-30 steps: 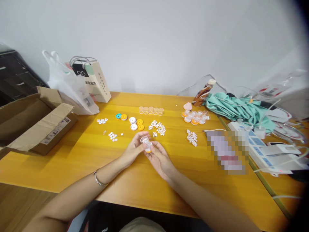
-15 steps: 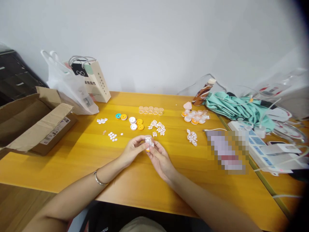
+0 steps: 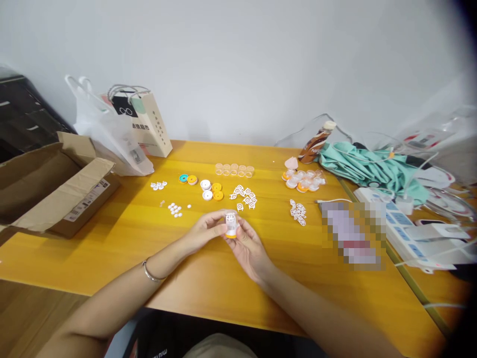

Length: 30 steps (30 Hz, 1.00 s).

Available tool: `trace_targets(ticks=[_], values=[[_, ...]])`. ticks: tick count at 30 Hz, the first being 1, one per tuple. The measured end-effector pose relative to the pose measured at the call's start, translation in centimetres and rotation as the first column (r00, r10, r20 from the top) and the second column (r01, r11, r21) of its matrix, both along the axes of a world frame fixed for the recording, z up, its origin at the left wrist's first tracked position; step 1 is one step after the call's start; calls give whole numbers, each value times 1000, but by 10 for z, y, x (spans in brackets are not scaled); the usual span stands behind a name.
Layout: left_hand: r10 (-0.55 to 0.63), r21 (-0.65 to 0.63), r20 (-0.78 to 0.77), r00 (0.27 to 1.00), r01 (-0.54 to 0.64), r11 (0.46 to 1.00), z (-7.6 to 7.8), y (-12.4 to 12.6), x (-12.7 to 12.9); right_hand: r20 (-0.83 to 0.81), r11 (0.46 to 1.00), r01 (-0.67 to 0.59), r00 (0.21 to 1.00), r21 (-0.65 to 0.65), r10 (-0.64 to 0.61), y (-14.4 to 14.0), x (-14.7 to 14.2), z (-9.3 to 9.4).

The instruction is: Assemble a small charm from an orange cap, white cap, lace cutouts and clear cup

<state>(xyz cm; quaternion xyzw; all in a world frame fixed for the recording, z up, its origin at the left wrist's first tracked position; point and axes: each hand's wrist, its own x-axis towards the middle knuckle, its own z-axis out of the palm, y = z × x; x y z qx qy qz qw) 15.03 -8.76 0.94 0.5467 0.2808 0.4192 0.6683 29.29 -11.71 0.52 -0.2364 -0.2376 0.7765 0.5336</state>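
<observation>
Between my two hands is a small clear plastic cylinder (image 3: 231,224) with a white lattice piece inside near its top and a white and orange base. My left hand (image 3: 209,229) grips its left side, thumb against the wall. From the right, my right hand (image 3: 249,244) pinches it with thumb and fingers. It is upright, just above the table. Beyond my hands lie loose white lattice pieces (image 3: 244,195), white and yellow round caps (image 3: 211,190), and a row of clear cups (image 3: 234,170). Small white discs (image 3: 174,209) lie to the left.
On the right are more lattice pieces (image 3: 297,213), a cluster of clear and orange parts (image 3: 303,180), a bottle (image 3: 316,141), a blurred-out phone-like item (image 3: 352,233) and a power strip (image 3: 398,228). A cardboard box (image 3: 85,199), plastic bag (image 3: 108,134) and paper bag (image 3: 151,124) stand left.
The clear cylinder is now more upright, and my thumbs have shifted to its sides, showing more of its wall and orange base. The view has shifted slightly.
</observation>
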Motion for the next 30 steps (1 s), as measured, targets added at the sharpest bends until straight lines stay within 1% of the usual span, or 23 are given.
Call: trace_targets(ticks=[3, 5, 8, 10, 13, 16, 21, 24, 30], values=[[-34, 116, -106, 994, 46, 992, 6, 6, -4, 25, 1000, 14, 1000, 7, -15, 0, 0, -2], [-25, 151, -159, 987, 50, 987, 9, 8, -7, 14, 1000, 20, 1000, -16, -20, 0, 0, -4], [-51, 133, -190, 981, 77, 988, 9, 7, -9, 1, 997, 27, 1000, -67, -27, -1, -1, -7], [-79, 112, -169, 983, 99, 989, 8, 6, -9, 1, 996, 15, 1000, -83, -15, -1, -1, -7], [-109, 70, -101, 989, 117, 991, 7, 3, -8, -7, 997, -30, 1000, -71, 30, 0, 0, -7], [-86, 62, -85, 993, 91, 994, 8, 2, -6, -13, 997, -48, 999, -57, 48, 1, 1, -7], [-21, 106, -112, 994, 33, 994, 9, 2, -4, 48, 999, 36, 998, -6, -36, 1, 0, -7], [-8, 116, -113, 994, 21, 993, 8, 3, -3, 97, 996, 84, 992, 23, -86, 0, -1, -7], [-34, 128, -137, 990, 51, 991, 7, 4, -6, 112, 996, 86, 990, 34, -89, 2, -1, -8]])
